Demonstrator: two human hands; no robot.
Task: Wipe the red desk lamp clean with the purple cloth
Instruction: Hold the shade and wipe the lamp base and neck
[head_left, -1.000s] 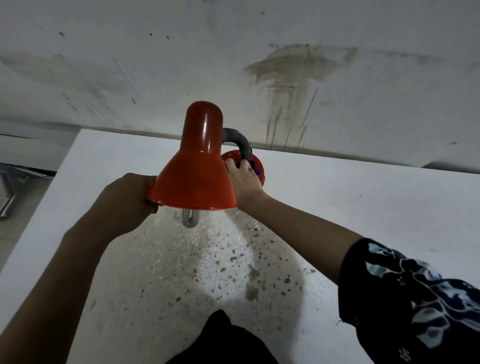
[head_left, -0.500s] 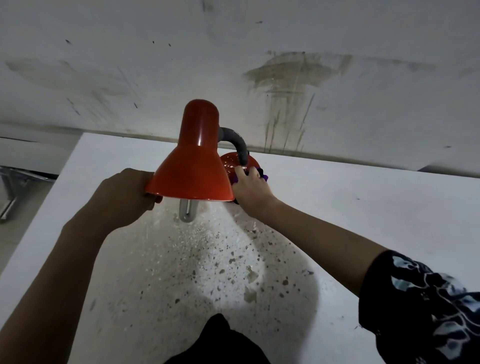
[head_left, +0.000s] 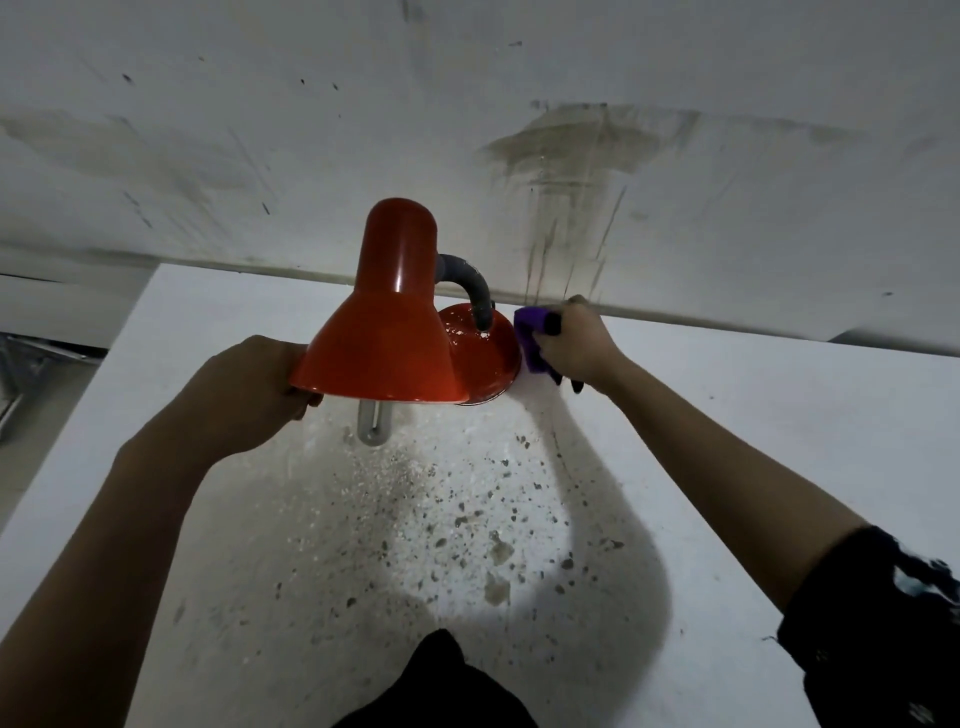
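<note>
Bare, dim indoor work area, exact kind unclear: a white worktop (head_left: 753, 415) flecked with dirt abuts a scuffed, brown-stained white wall (head_left: 571, 156); a metal frame (head_left: 21, 374) stands at left.

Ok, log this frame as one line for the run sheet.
step: wiping base | left hand: holds shade rim | right hand: grips cloth against base's right edge
</note>
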